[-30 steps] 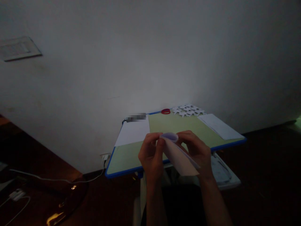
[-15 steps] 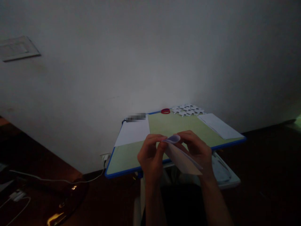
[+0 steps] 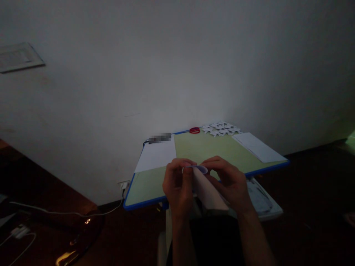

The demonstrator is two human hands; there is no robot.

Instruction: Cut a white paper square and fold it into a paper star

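Both my hands hold a folded sheet of white paper (image 3: 208,190) in the air, just above the near edge of a small green desk (image 3: 210,147) with a blue rim. My left hand (image 3: 179,184) pinches the paper's upper left corner with its fingers closed. My right hand (image 3: 230,183) is closed on the right side, its fingers bending the top of the sheet over into a small curl. The lower part of the paper hangs down between my wrists.
On the desk lie a white sheet (image 3: 157,154) at the left, another sheet (image 3: 257,147) at the right, a pile of folded white paper shapes (image 3: 220,129) and red-handled scissors (image 3: 194,130) by the wall. White cables (image 3: 55,212) run over the dark floor at left.
The curled top of the paper has been pressed lower and flatter between my fingers. Both hands have dropped slightly and the hanging part has drawn in toward me.
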